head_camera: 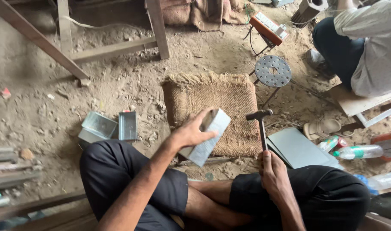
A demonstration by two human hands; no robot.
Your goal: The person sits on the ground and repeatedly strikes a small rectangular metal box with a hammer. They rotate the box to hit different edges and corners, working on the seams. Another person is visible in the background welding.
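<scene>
I count three sheet-metal boxes: one box in hand (209, 136), two more on the dirt, left box (98, 125) and right box (127, 125). One hammer (261, 124). One burlap mat (214, 109). One round perforated stool (272, 71). One orange device (269, 26) on a stand. One flat grey sheet (299, 149). Two plastic bottles I can make out: first bottle (358, 151), second bottle (386, 180), plus a smaller one (332, 142) partly hidden, so maybe three. One sandal (321, 127). One other person (366, 42) at top right. Two hands of my operator: left hand (191, 132), right hand (272, 173).
</scene>
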